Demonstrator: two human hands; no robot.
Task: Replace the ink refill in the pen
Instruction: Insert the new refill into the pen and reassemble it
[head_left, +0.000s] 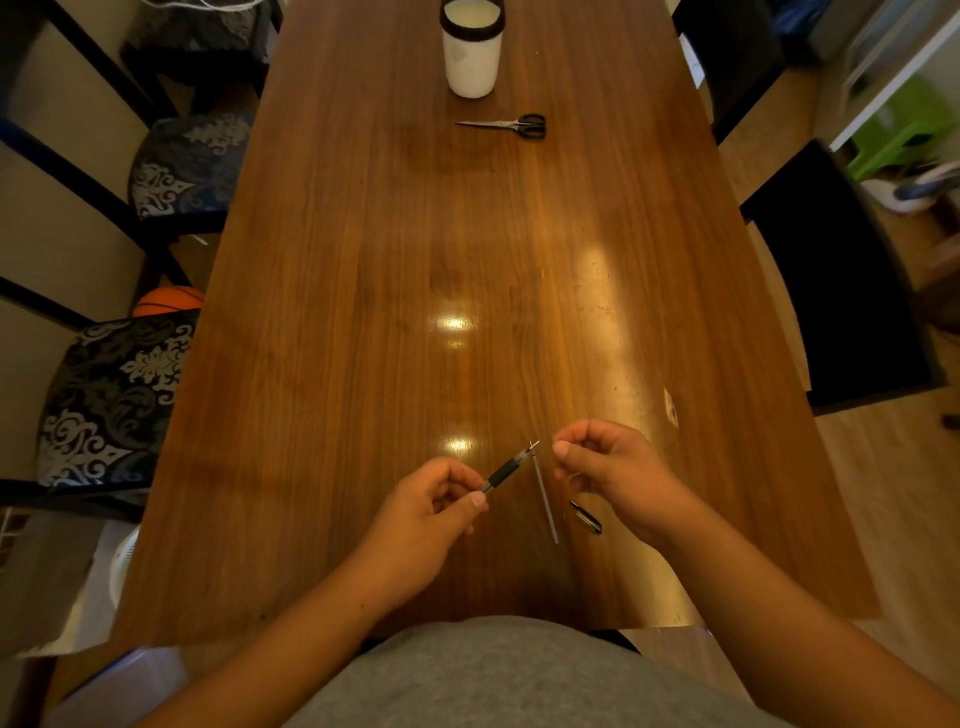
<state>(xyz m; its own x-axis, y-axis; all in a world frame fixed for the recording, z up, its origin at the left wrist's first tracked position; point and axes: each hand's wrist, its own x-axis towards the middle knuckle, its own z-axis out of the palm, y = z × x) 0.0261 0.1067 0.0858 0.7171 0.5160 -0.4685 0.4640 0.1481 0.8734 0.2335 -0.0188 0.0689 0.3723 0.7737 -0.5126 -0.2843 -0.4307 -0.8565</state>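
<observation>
— At the near end of the wooden table (363, 260), what is your left hand (431, 514) doing?
— Its thumb and forefinger are clamped on the pen barrel (506, 473), just below the black grip; my other fingers curl underneath. The barrel slants up and to the right, with a thin metal tip showing at its far end.
— And your right hand (608, 462)?
— It is just right of that tip, not touching it. The fingers are curled inward, thumb tip a little apart from the forefinger. Whether anything tiny sits between them, I cannot tell.
— Where is the refill?
— A thin grey refill (545, 499) lies on the wood between my hands, with a short black pen piece (586, 517) just beside it. Scissors (506, 124) and a white jar (472, 57) are at the far end.
</observation>
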